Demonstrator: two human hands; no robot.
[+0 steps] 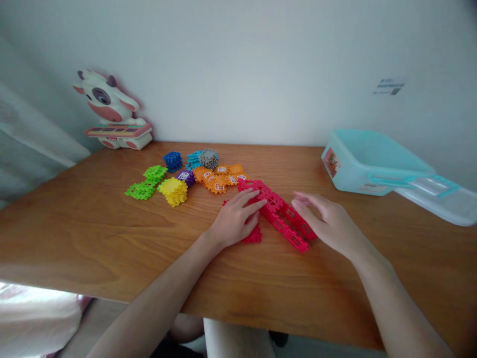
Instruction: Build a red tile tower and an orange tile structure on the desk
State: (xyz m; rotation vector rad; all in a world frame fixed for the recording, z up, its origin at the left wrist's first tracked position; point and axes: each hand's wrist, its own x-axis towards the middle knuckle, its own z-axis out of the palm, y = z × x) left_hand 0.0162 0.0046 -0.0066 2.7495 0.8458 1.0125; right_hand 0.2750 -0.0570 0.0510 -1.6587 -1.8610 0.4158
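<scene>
Resting flat at frame centre: left hand [234,219], fingers extended, unclenched, covering the left end of the red block strip [282,213]. Right hand [328,221] also flat and unclenched, fingertips touching the strip's right edge. Orange blocks [219,179], yellow blocks [173,191] and green blocks [147,183] sit up-left. Teal box [368,161] is at right.
</scene>
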